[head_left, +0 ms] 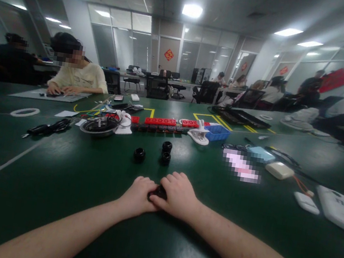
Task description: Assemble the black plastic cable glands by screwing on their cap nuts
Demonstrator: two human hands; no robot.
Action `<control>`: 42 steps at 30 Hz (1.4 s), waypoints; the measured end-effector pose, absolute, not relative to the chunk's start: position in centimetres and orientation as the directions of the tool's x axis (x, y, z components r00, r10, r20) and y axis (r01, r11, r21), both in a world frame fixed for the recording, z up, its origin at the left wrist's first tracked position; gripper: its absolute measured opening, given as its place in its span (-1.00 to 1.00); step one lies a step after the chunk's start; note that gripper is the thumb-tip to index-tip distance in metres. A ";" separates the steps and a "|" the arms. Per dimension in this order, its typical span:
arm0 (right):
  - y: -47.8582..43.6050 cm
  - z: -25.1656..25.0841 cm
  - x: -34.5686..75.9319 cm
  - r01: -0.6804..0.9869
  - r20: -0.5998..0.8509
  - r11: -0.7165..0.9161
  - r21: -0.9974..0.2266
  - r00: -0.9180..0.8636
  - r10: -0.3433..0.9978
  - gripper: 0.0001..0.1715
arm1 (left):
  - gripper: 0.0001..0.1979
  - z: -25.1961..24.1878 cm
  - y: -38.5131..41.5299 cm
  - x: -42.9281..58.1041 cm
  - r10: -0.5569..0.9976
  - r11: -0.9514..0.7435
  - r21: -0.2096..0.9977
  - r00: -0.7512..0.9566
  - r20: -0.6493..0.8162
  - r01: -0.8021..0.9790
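Both the left hand (139,194) and the right hand (178,194) close together on a small black round part (158,193) resting on the dark green table (54,180), evidently mid-assembly; the next move calls for a steady two-handed grip.

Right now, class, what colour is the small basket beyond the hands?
Blue basket, clearest in the head view.

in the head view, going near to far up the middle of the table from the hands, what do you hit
left hand and right hand closed around a small black part → two black rings side by side → a third black ring → row of red blocks
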State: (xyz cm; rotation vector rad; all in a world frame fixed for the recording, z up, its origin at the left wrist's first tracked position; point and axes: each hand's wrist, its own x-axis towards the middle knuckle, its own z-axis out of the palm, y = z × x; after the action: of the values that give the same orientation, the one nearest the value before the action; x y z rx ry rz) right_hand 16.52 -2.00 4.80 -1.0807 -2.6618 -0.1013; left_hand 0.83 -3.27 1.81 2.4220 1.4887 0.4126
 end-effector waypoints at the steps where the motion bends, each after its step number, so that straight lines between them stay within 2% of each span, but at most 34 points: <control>1: -2.0 4.9 16.6 0.692 0.273 0.721 -0.040 -0.686 0.674 -0.58 | -0.77 1.9 -3.3 0.8 0.897 -0.435 0.370 0.430 0.101 0.821; 4: -2.0 5.5 16.9 0.688 0.316 0.718 -0.107 -0.661 0.681 -0.59 | -0.72 2.0 -3.4 0.8 0.899 -0.430 0.381 0.426 0.100 0.818; 8: -1.4 6.3 17.7 0.626 0.489 0.737 -0.256 -0.574 0.657 -0.59 | -0.70 1.9 -3.4 0.7 0.899 -0.430 0.404 0.424 0.109 0.807; 12: -0.2 7.1 19.0 0.571 0.607 0.746 -0.342 -0.472 0.640 -0.55 | -0.67 2.0 -3.4 0.6 0.896 -0.435 0.404 0.430 0.110 0.805; 17: 1.8 7.6 20.6 0.651 0.676 0.641 -0.407 -0.258 0.690 -0.54 | -0.70 2.4 -3.4 0.8 0.896 -0.428 0.401 0.440 0.068 0.810; 21: 3.8 7.5 21.9 0.796 0.546 0.448 -0.408 -0.181 0.818 -0.50 | -0.70 2.6 -3.5 0.8 0.894 -0.424 0.430 0.445 0.055 0.797; 26: 5.0 6.7 22.9 0.872 0.249 0.377 -0.311 -0.308 0.918 -0.61 | -0.68 2.5 -3.5 0.6 0.891 -0.427 0.450 0.449 0.064 0.784; 30: 4.8 6.0 23.0 0.891 0.010 0.396 -0.222 -0.404 0.915 -0.53 | -0.67 2.6 -3.6 0.6 0.892 -0.428 0.439 0.446 0.067 0.790; 33: 4.5 6.3 22.7 0.901 -0.106 0.403 -0.161 -0.422 0.900 -0.53 | -0.67 2.7 -3.6 0.6 0.893 -0.427 0.440 0.444 0.070 0.790; 42: 2.3 8.0 21.4 0.892 -0.280 0.448 -0.056 -0.445 0.851 -0.56 | -0.65 2.2 -3.4 0.6 0.890 -0.438 0.436 0.446 0.090 0.786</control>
State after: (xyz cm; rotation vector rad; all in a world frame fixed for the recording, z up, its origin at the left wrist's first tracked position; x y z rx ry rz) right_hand 21.37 2.31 8.03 -1.7408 -2.8479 0.3298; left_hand 0.62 -3.43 2.18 2.3711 1.4304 0.4411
